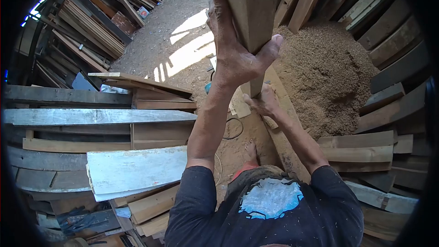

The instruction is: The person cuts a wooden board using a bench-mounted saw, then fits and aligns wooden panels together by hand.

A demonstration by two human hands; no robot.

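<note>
A thick squared wooden beam (247, 9) rises in front of me, close to the camera, and its upper end leaves the top of the view. My left hand (240, 59) is wrapped round it from below, with the thumb on the right side and the fingers along the left. Lower down, my right hand (264, 100) grips the beam near its bottom end, its fingers partly hidden. Beneath the hands runs a long plank (288, 110) dusted with sawdust. A teal object (208, 87), partly covered by my left forearm, lies on the ground beside it.
A big heap of wood shavings (329, 77) is to the right. White-faced boards (137, 169) and other timber stack up on the left. More planks (356, 154) line the right side. A dark cable (235, 130) curls on the ground near my bare foot (251, 151).
</note>
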